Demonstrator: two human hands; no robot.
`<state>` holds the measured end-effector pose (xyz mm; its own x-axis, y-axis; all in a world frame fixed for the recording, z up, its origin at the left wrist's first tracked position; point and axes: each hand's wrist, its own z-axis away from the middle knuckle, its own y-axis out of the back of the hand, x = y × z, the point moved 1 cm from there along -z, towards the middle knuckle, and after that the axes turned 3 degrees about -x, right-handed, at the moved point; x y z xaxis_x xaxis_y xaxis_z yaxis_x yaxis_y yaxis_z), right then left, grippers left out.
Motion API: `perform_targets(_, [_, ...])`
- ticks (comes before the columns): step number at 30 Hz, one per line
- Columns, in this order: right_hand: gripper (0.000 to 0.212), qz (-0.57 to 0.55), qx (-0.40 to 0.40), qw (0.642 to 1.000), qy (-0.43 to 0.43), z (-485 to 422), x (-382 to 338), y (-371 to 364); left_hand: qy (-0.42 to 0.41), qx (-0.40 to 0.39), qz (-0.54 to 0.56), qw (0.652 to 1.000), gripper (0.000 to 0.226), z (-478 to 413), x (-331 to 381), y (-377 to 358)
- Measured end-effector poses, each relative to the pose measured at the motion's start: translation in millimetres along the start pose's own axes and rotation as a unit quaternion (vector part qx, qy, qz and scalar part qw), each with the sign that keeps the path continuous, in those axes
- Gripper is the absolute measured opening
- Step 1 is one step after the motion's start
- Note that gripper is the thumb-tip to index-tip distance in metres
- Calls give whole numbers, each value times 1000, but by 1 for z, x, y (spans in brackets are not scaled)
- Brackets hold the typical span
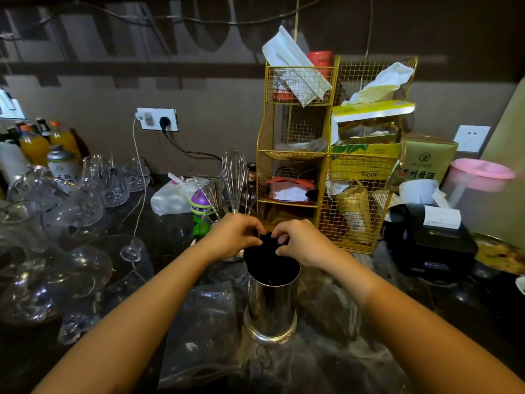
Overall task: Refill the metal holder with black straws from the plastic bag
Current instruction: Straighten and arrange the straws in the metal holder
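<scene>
A shiny metal holder stands upright on the dark counter in the middle. A bundle of black straws sticks out of its mouth. My left hand grips the top of the bundle from the left. My right hand pinches the straw tops from the right. A clear plastic bag lies crumpled and flat on the counter, left of and in front of the holder. I cannot tell whether any straws are left inside the bag.
Several clear glasses crowd the counter on the left. Behind the hands stand a whisk in a utensil cup and a gold wire rack. A black receipt printer sits right. A white bag lies at the back.
</scene>
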<state>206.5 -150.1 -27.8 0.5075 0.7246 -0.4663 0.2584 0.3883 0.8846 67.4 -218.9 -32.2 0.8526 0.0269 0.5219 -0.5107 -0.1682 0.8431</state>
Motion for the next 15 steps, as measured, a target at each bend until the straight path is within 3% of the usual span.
perform_targets(5, [20,-5,-3,1000,4,-1,-2,-4,-5,1,8,1000,20,-1,1,-7])
perform_targets(15, [9,-45,-4,999,-21,-2,-1,-10,-7,-3,69,998,15,-3,5,-15])
